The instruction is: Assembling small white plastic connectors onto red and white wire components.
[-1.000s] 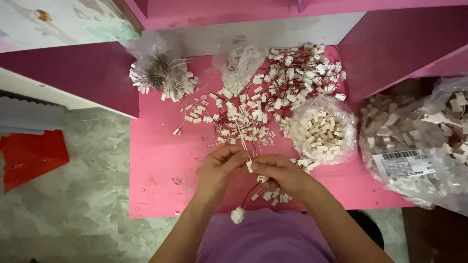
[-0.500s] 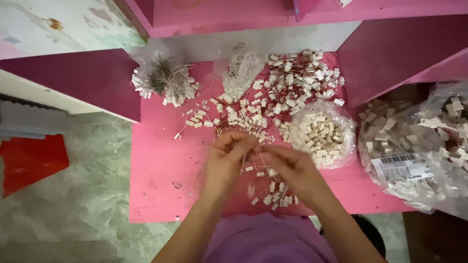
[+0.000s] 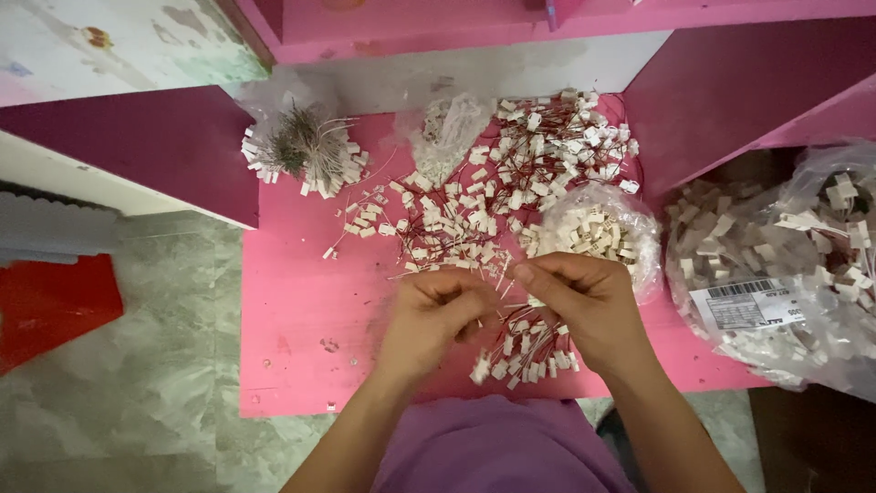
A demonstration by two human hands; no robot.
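My left hand (image 3: 433, 315) and my right hand (image 3: 579, 306) are close together over the pink table (image 3: 301, 319), fingers pinched on thin red wires with small white connectors. What exactly sits between the fingertips is too small to make out. Just below my hands lies a small pile of wired connectors (image 3: 529, 351). Beyond them spreads a loose scatter of red-wired white connectors (image 3: 456, 224).
A clear bag of white connector housings (image 3: 598, 233) lies open by my right hand. A bigger heap of wired connectors (image 3: 557, 141) and a bundle of grey wires (image 3: 306, 151) sit at the back. A large labelled bag of white parts (image 3: 785, 274) rests at the right. Red object (image 3: 50, 306) on the floor, left.
My hands have moved up the table from its near edge toward the scatter. The connector that hung below my hands is gone, and a small pile now lies beneath them.
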